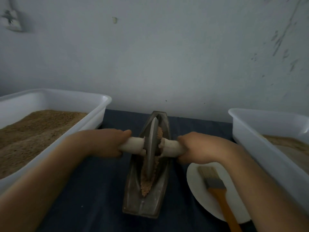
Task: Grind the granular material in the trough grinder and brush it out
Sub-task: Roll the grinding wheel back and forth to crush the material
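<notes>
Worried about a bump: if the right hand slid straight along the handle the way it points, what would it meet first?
The right hand points inward along the white handle, so it would probably first meet the grinding wheel standing in the trough.

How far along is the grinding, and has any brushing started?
Done: grain is loaded in the trough. In hand: left hand and right hand grip the wheel by its handle, grinding; the grain looks coarse. Left: brushing; the brush lies on the plate.

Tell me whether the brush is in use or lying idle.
Idle: the brush lies on the white plate, while both hands grip the roller.
</notes>
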`<state>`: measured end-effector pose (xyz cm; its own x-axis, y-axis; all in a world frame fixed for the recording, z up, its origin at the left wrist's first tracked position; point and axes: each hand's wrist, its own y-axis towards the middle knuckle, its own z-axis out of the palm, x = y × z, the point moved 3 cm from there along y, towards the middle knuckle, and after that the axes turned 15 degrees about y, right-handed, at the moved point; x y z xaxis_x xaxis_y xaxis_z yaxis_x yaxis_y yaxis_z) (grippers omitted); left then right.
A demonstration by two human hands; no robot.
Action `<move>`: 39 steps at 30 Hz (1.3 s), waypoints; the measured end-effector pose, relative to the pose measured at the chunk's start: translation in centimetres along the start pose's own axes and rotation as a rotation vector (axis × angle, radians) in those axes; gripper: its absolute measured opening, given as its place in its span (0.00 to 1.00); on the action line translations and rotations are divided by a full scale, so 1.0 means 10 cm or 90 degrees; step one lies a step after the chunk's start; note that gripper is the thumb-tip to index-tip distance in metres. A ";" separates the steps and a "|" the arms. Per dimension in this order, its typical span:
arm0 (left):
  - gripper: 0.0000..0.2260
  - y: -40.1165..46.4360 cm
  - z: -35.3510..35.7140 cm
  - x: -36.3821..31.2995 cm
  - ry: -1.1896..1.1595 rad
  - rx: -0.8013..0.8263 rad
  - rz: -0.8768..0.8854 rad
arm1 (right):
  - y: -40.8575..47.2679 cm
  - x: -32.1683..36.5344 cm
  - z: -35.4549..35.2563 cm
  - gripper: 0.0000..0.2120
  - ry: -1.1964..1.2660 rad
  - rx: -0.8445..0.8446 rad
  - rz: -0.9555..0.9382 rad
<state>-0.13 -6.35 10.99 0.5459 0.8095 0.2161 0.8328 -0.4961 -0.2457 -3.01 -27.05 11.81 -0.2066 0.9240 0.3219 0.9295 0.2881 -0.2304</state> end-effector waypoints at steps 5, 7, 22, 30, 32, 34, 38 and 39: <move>0.14 -0.15 -0.04 -0.01 -0.019 0.096 0.026 | -0.17 0.09 -0.02 0.13 -0.017 0.065 -0.008; 0.14 -0.10 -0.02 0.00 -0.026 0.083 0.016 | -0.13 0.08 -0.02 0.13 -0.012 0.056 -0.005; 0.15 0.41 0.14 0.05 0.104 -0.353 -0.150 | 0.40 -0.25 0.06 0.10 -0.155 -0.349 -0.073; 0.16 0.09 0.02 -0.02 0.061 -0.090 -0.044 | 0.07 -0.05 0.03 0.11 -0.040 -0.066 -0.004; 0.14 -0.03 -0.01 -0.03 0.023 -0.010 -0.005 | -0.04 0.02 0.02 0.11 -0.022 -0.006 -0.005; 0.14 -0.11 -0.03 -0.03 -0.001 0.043 0.021 | -0.14 0.06 0.00 0.13 -0.025 0.039 -0.007; 0.13 -0.10 -0.02 0.00 -0.040 0.038 0.028 | -0.15 0.06 0.01 0.13 -0.023 0.054 -0.010; 0.13 -0.07 -0.01 0.00 -0.042 0.022 0.021 | -0.11 0.04 0.01 0.13 -0.012 0.043 -0.009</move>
<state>-0.73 -6.04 11.23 0.5645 0.8126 0.1454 0.8104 -0.5120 -0.2848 -4.14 -26.96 12.11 -0.2257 0.9243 0.3077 0.9041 0.3164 -0.2873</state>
